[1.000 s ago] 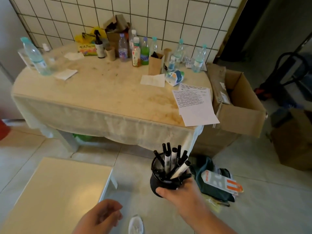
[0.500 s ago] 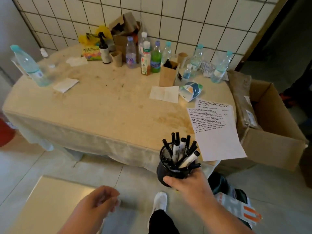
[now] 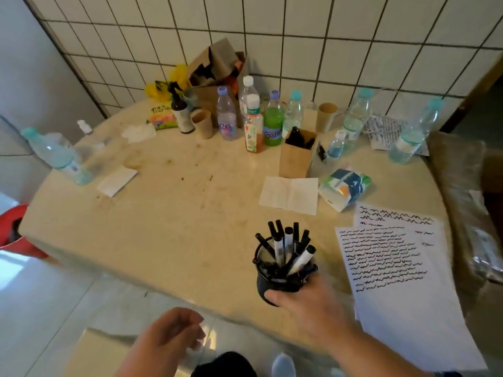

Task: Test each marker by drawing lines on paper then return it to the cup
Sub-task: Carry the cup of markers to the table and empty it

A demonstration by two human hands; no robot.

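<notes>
My right hand (image 3: 313,306) grips a black mesh cup (image 3: 268,284) from below and from the right, holding it over the near edge of the beige table (image 3: 163,213). Several black-capped markers (image 3: 285,248) stand in the cup, caps up. A white paper sheet (image 3: 402,281) covered with rows of black wavy lines lies on the table just right of the cup, over a second sheet. My left hand (image 3: 168,338) hangs low in front of the table, fingers loosely curled, holding nothing.
Plastic bottles (image 3: 272,123), paper cups and a brown box (image 3: 296,156) crowd the table's back by the tiled wall. A folded paper (image 3: 290,195) and tissue pack (image 3: 344,187) lie mid-right. A cardboard box (image 3: 462,200) stands right, a red bin (image 3: 13,229) left.
I have stepped up to the table, so it fills the view now. My right hand carried the cup of markers forward from above the floor to above the table's near edge.
</notes>
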